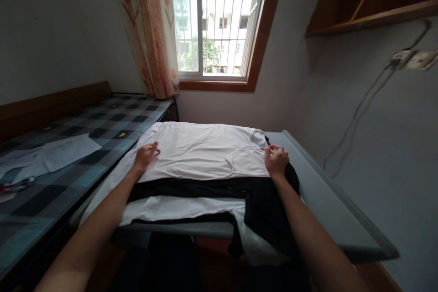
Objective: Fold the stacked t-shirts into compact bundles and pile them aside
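Note:
A white T-shirt lies sideways on top of a stack of clothes, its collar to the right and its near sleeve folded over its front. My left hand is closed at the hem end, with curled fingers pinching the cloth. Near the collar, my right hand is closed on the shoulder, its fingertips partly hidden. Under this shirt, a black garment shows along the near side, with its sleeve hanging toward me. Below that lies another white garment, part of it drooping over the table edge.
A grey-topped table carries the stack. To the left stands a bed with a checked mattress and papers on it. Ahead are a curtain and a barred window. A cable hangs on the right wall.

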Available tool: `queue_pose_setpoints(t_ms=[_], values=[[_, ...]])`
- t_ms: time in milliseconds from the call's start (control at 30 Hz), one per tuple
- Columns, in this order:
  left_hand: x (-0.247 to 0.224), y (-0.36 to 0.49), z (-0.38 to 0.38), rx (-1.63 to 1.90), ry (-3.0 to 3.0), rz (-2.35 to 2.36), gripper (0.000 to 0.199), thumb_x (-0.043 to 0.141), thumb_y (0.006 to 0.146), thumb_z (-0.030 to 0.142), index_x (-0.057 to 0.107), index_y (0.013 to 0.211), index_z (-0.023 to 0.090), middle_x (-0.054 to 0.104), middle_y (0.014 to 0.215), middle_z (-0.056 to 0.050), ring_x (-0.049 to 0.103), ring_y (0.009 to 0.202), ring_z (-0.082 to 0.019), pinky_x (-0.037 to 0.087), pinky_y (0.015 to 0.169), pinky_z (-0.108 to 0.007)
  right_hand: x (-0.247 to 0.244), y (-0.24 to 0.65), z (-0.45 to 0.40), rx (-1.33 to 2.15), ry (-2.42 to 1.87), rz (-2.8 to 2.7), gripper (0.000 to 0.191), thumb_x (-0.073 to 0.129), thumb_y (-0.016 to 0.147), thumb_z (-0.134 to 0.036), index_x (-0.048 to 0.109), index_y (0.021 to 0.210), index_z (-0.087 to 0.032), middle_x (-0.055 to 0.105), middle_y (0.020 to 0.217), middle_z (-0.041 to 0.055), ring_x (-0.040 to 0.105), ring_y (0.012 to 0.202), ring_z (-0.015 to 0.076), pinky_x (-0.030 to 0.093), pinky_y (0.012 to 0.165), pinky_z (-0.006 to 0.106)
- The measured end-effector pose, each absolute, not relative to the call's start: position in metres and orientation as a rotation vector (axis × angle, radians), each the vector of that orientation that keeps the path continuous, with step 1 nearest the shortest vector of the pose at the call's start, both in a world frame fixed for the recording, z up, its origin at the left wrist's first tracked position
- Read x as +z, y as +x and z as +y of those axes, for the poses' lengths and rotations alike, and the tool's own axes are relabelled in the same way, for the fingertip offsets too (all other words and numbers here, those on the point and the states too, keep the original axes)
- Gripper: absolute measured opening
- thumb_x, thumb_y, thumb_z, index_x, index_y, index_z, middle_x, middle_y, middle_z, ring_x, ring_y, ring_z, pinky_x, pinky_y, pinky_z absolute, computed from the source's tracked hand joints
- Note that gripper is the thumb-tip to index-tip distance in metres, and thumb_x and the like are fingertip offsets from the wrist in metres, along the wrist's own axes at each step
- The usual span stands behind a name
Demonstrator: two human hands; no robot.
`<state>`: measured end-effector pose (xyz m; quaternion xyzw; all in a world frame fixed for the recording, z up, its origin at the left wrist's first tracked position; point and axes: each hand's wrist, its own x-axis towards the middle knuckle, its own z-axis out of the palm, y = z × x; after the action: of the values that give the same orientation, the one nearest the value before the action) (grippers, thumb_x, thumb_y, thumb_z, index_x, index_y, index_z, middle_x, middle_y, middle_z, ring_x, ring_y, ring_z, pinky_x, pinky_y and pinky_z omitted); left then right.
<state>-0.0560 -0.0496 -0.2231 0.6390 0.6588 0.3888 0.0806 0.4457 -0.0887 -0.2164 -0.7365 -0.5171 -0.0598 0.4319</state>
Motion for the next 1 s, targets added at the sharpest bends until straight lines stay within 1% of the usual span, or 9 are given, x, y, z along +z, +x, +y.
queue_pose_setpoints(t_ms=[67, 133, 267, 367, 500, 633, 733, 867, 1000], values=[[-0.222, -0.056, -0.050, 1.255, 1.822, 2.010, 0.052, 0.030, 0.086, 0.047, 0.064, 0.057, 0.020, 0.074, 0.109, -0.008, 0.069, 0.098, -0.022, 0.053, 0.086, -0.030, -0.222, 0.452, -0.083, -0.151, -1.826, -1.290, 0.035, 0.048, 0.086, -0.036, 0.077, 0.095, -0.018, 0.067, 0.108, 0.0124, 0.055, 0.102, 0.0306, 0.041, 0.093, 0.048], [-0.221, -0.057, -0.050, 1.284, 1.776, 2.054, 0.048, 0.030, 0.084, 0.041, 0.063, 0.055, 0.021, 0.075, 0.103, -0.007, 0.069, 0.093, -0.022, 0.053, 0.082, -0.030, -0.227, 0.458, -0.079, -0.167, -1.798, -1.311, 0.034, 0.051, 0.083, -0.035, 0.076, 0.099, -0.018, 0.070, 0.105, 0.0118, 0.057, 0.098, 0.0291, 0.043, 0.090, 0.045], [-0.217, -0.058, -0.054, 1.264, 1.705, 2.140, 0.040, 0.033, 0.078, 0.035, 0.066, 0.060, 0.022, 0.076, 0.079, -0.006, 0.068, 0.082, -0.023, 0.051, 0.074, -0.031, -0.230, 0.463, -0.078, -0.189, -1.780, -1.321, 0.033, 0.050, 0.081, -0.032, 0.077, 0.095, -0.018, 0.070, 0.104, 0.0125, 0.058, 0.096, 0.0291, 0.044, 0.089, 0.044], [-0.213, -0.057, -0.058, 1.257, 1.623, 2.195, 0.037, 0.034, 0.079, 0.034, 0.067, 0.066, 0.022, 0.074, 0.071, -0.005, 0.067, 0.078, -0.024, 0.048, 0.068, -0.031, -0.230, 0.462, -0.079, -0.181, -1.791, -1.324, 0.031, 0.051, 0.079, -0.032, 0.077, 0.089, -0.018, 0.070, 0.102, 0.0121, 0.059, 0.094, 0.0292, 0.044, 0.089, 0.044], [-0.211, -0.055, -0.060, 1.202, 1.597, 2.274, 0.035, 0.035, 0.080, 0.032, 0.065, 0.065, 0.022, 0.073, 0.069, -0.005, 0.066, 0.080, -0.025, 0.046, 0.067, -0.031, -0.229, 0.460, -0.080, -0.190, -1.772, -1.332, 0.029, 0.052, 0.078, -0.032, 0.077, 0.085, -0.019, 0.070, 0.100, 0.0123, 0.059, 0.094, 0.0294, 0.044, 0.089, 0.045], [-0.214, -0.056, -0.057, 1.226, 1.630, 2.278, 0.039, 0.035, 0.083, 0.033, 0.068, 0.067, 0.022, 0.075, 0.079, -0.006, 0.066, 0.081, -0.024, 0.046, 0.068, -0.031, -0.225, 0.460, -0.081, -0.165, -1.754, -1.328, 0.031, 0.050, 0.077, -0.030, 0.076, 0.090, -0.018, 0.072, 0.101, 0.0130, 0.062, 0.096, 0.0298, 0.044, 0.091, 0.044], [-0.217, -0.057, -0.055, 1.311, 1.662, 2.240, 0.042, 0.036, 0.086, 0.041, 0.073, 0.081, 0.021, 0.074, 0.087, -0.007, 0.067, 0.081, -0.024, 0.046, 0.066, -0.030, -0.220, 0.460, -0.084, -0.041, -1.778, -1.305, 0.038, 0.049, 0.081, -0.035, 0.075, 0.102, -0.015, 0.075, 0.083, 0.0121, 0.066, 0.093, 0.0307, 0.045, 0.088, 0.043], [-0.219, -0.059, -0.052, 1.357, 1.653, 2.207, 0.043, 0.051, 0.079, 0.046, 0.072, 0.104, 0.018, 0.070, 0.073, -0.005, 0.067, 0.070, -0.021, 0.046, 0.062, -0.027, -0.215, 0.460, -0.087, 0.090, -1.762, -1.293, 0.047, 0.045, 0.084, -0.037, 0.071, 0.112, -0.009, 0.068, 0.056, 0.0084, 0.070, 0.084, 0.0299, 0.048, 0.082, 0.038], [-0.223, -0.062, -0.050, 1.320, 1.652, 2.183, 0.042, 0.051, 0.078, 0.045, 0.073, 0.098, 0.016, 0.066, 0.062, -0.004, 0.066, 0.063, -0.021, 0.046, 0.058, -0.027, -0.213, 0.459, -0.090, 0.090, -1.774, -1.265, 0.047, 0.045, 0.078, -0.027, 0.070, 0.115, -0.010, 0.064, 0.049, 0.0041, 0.069, 0.075, 0.0281, 0.048, 0.079, 0.037]])
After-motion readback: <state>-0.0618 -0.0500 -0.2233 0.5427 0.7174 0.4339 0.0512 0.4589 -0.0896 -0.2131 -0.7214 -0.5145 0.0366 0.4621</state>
